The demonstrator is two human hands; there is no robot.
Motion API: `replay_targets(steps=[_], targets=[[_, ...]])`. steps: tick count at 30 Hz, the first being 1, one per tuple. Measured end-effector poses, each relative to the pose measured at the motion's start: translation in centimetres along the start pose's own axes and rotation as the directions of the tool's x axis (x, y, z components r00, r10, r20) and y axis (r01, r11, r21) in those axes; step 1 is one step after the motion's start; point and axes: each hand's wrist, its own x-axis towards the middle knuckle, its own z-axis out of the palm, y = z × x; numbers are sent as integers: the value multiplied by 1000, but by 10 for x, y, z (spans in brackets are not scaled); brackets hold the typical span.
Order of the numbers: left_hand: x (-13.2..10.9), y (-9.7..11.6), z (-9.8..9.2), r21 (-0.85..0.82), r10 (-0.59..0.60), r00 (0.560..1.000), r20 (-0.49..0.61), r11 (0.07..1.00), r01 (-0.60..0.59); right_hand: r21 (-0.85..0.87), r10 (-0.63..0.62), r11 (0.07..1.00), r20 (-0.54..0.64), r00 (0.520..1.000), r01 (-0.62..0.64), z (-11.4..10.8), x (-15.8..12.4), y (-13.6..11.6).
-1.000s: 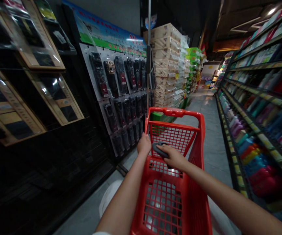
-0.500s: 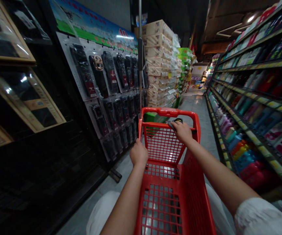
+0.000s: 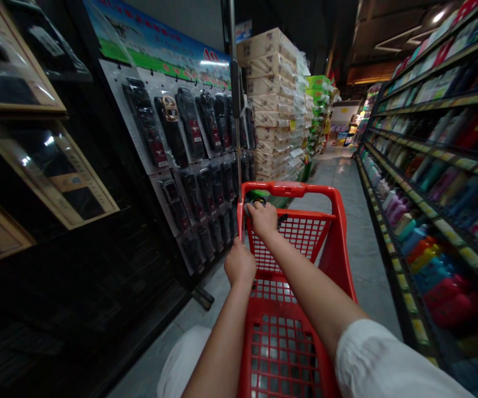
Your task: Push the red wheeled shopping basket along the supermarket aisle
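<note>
Sleeve cloth (image 3: 367,359), white, covered the right upper arm at the near edge of the view. Beyond it stood the red basket (image 3: 346,251), with a grid floor and a raised handle (image 3: 292,189) at its far end. The left hand (image 3: 240,263) had its fingers clamped on the basket's left rim; the fingertips were hidden. Farther along, the right hand (image 3: 264,221) had its fingers curled over a grey pad (image 3: 247,209), mostly covered, at the basket's far left corner, below the handle. A metal pole (image 3: 238,149) rose just beside this corner. To the left hung black packaged goods (image 3: 189,121); to the right ran shelves (image 3: 437,160) of bottles. Stacked packs (image 3: 272,105) stood farther off, beside the aisle floor (image 3: 338,177).
</note>
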Motion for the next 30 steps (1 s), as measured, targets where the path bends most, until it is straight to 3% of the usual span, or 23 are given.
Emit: replay_targets(steps=[4,7,10,13,18,22,27,30], targets=[[1,-3,-3,12,18,1000,15,1000,-19,-3,-105,994,-11,994,105,6,-1,1],[2,-5,-6,11,15,1000,24,1000,-15,-30,-185,982,26,982,186,4,-9,18],[3,-5,-6,-15,20,1000,22,1000,-19,-43,-181,982,52,982,183,-2,-21,35],[3,-4,-6,11,42,999,23,999,-42,-73,-122,989,56,991,126,-10,-34,54],[2,-1,-5,241,54,998,29,969,-59,-157,16,988,41,999,-10,-17,-60,106],[2,1,-5,291,70,997,36,954,-77,-170,157,973,-3,988,-155,-16,-74,137],[2,2,-5,309,74,997,36,947,-82,-42,407,909,-132,904,-415,-7,-67,120],[2,2,-6,308,68,997,24,949,-72,70,489,871,-214,846,-486,2,-58,101]])
